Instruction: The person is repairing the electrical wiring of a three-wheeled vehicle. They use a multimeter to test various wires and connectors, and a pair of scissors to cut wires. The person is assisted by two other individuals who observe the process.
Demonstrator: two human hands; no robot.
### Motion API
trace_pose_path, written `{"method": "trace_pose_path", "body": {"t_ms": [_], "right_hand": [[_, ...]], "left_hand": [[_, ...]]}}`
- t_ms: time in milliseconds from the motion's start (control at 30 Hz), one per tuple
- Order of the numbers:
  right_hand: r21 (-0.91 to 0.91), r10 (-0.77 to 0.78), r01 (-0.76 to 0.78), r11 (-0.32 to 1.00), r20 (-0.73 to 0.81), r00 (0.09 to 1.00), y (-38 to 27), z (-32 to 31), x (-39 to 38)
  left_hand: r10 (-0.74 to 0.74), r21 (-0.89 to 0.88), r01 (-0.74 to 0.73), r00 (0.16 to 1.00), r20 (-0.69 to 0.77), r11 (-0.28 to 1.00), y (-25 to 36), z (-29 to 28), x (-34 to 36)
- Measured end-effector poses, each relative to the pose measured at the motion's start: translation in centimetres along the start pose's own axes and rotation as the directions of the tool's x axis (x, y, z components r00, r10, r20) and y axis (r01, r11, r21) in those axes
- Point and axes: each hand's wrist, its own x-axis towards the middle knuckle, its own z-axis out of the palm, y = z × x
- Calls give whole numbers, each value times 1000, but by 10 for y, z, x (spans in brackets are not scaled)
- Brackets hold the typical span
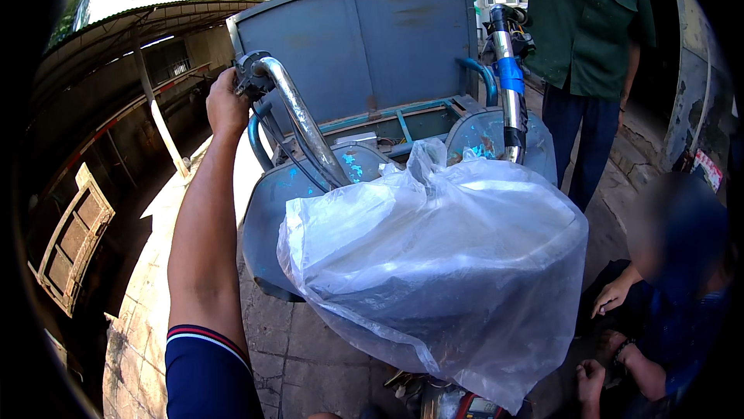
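Left handlebar grip of a cargo tricycle held by the left hand

The left hand [226, 105] is closed with its fingers around the grip [249, 77] of the chrome handlebar [306, 126], above the blue cargo bed [364, 47]. A clear plastic bag [442, 264] is draped over the front. The right hand is out of view.

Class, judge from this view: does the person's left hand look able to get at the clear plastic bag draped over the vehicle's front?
Probably yes: the left hand grips the handlebar end, and nothing stands between it and the plastic bag just below.

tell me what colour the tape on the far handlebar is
Bright blue: a band of tape wrapped round the chrome handlebar, seen in the head view.
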Motion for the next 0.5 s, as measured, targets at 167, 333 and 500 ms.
{"method": "trace_pose_path", "body": {"t_ms": [167, 333, 500], "right_hand": [[-52, -27, 26, 998, -30, 999, 4, -2, -4], [-15, 20, -21, 1000, -43, 999, -4, 0, -8], [-69, -46, 43, 997, -52, 998, -5, 3, -8]], "left_hand": [[232, 46, -231, 973, -16, 972, -6, 0, 8], [296, 76, -306, 948, 119, 949, -13, -8, 20], [302, 72, -324, 928, 217, 943, -20, -15, 27]]}}
